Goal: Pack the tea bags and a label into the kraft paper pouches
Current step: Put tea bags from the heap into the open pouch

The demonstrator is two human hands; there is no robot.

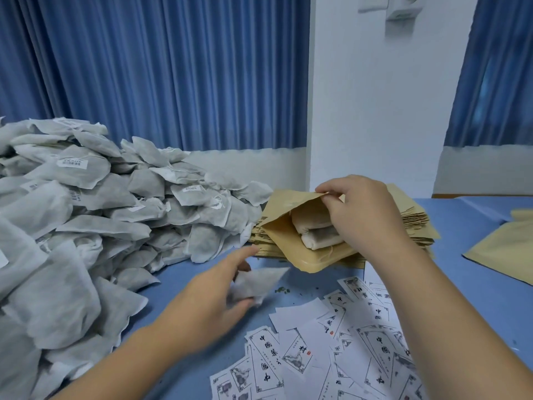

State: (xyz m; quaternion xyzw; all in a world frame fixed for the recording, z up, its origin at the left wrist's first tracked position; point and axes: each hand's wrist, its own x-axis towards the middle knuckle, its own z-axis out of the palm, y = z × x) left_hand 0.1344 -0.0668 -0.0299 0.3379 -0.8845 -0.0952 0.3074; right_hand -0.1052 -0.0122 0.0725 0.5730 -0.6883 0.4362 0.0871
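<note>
your right hand (pixel 360 215) pinches the open kraft pouch (pixel 291 226) holding two tea bags (pixel 315 229); your left hand (pixel 213 293) pinches another tea bag (pixel 256 284).

1. A pleated blue curtain (pixel 173 67) hangs behind the table, left of a white pillar (pixel 375 96).
2. A second blue curtain (pixel 496 82) hangs right of the pillar.
3. A white wall fixture (pixel 402 10) sits high on the pillar, cut off at the top edge.
4. Small green flecks (pixel 284 290) lie on the blue table cover (pixel 476 255).
</note>
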